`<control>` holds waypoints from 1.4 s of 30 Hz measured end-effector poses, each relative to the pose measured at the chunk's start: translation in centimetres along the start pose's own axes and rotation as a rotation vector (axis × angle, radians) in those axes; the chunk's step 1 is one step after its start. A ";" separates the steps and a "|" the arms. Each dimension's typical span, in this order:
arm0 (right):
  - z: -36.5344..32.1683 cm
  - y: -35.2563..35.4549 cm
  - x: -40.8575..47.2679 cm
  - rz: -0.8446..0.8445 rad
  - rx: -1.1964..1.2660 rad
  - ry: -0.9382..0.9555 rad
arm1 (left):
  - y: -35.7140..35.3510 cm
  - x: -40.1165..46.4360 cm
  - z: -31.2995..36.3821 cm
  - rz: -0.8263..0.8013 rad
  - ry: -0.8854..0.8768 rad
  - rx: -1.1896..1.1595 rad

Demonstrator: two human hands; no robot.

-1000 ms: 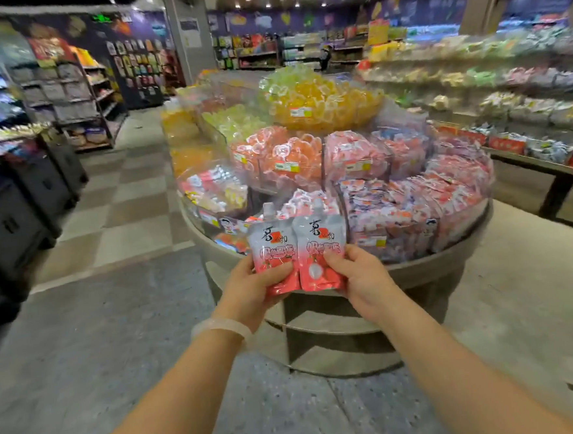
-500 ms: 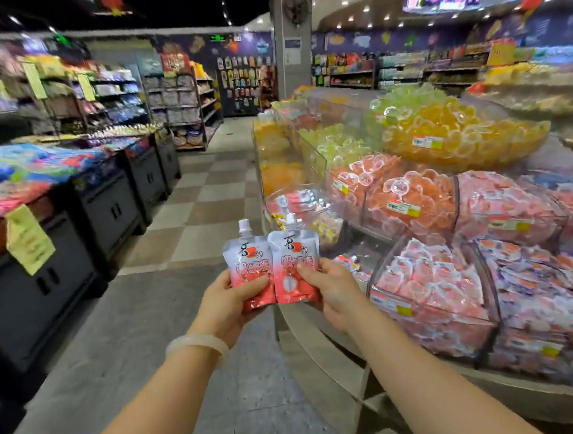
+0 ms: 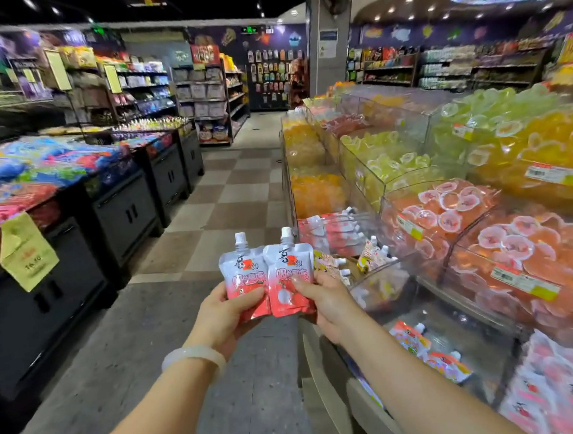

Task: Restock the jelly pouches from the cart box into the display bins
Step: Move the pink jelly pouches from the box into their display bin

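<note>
Head view: left hand [image 3: 222,311] pinches left pouch [image 3: 244,280], right hand [image 3: 328,298] pinches right pouch [image 3: 291,277], both beside display bin [image 3: 377,278] front edge. Likely soft, light, slick film; grip lower body, not spout.

Clear display bins [image 3: 398,278] are sitting along the round stand [image 3: 327,376] at the frame's lower right. Jelly pouches [image 3: 333,234] are lying inside them.

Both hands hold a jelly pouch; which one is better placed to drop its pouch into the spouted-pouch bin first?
Right. The right hand holds its pouch directly beside the clear bin of spouted pouches on the display's side. The left hand and its pouch sit over the aisle, farther away.
</note>
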State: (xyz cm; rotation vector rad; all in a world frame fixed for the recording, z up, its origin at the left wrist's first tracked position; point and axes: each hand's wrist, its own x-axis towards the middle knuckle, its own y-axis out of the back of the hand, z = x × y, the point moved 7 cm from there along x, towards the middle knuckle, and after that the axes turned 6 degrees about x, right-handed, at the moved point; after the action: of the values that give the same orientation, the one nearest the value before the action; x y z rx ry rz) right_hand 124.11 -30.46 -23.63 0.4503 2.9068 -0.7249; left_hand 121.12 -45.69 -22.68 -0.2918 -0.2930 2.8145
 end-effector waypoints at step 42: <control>-10.3 14.9 47.4 0.971 0.379 0.364 | -24.2 64.3 -1.2 -0.918 0.248 0.334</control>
State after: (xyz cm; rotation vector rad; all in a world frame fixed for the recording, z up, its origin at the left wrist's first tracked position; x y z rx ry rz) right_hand 83.32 -0.81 -29.56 1.9896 2.2936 -1.0426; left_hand 67.79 -2.91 -29.12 -0.3185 0.0938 1.8547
